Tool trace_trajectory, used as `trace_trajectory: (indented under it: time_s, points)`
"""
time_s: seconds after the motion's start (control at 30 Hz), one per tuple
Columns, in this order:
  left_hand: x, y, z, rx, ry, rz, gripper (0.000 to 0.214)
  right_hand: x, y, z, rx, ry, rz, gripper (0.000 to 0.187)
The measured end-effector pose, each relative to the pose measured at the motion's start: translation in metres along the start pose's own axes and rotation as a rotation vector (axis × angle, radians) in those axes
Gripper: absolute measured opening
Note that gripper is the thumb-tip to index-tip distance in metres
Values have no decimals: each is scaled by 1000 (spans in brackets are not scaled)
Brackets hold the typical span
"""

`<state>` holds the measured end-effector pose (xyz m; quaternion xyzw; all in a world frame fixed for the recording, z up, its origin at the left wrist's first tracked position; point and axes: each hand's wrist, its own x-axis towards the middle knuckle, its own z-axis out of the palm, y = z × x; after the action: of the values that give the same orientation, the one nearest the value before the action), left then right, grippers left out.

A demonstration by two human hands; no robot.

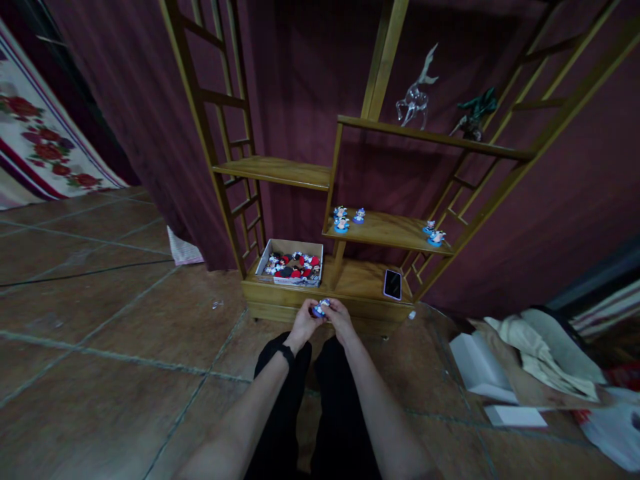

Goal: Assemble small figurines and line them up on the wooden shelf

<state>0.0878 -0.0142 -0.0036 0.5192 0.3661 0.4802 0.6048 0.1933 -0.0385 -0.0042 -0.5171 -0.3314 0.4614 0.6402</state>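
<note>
My left hand [305, 321] and my right hand [340, 318] meet in front of me, both closed around a small blue and white figurine [321, 307]. They hover just before the wooden shelf unit [350, 280], near its bottom board. A cardboard box [291, 263] of small red, black and white figurines sits on that board, to the left of my hands. On the middle shelf stand blue figurines at the left [345, 218] and at the right end [434, 234].
A phone [393, 284] lies on the bottom board at the right. A glass deer [417, 97] and a dark green ornament [475, 110] stand on the top shelf. White boxes, paper and cloth [525, 363] lie on the tiled floor at the right. Maroon curtain behind.
</note>
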Motion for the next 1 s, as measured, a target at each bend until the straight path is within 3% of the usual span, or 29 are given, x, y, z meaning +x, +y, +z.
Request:
trace_trajectory:
  time_s: [0.67, 1.0]
  points:
    - [-5, 11, 0, 4, -3, -30, 42, -5, -7, -2, 34, -20, -18, 27]
    - [-1, 2, -2, -5, -15, -10, 42, -2, -5, -3, 42, -28, -24, 28]
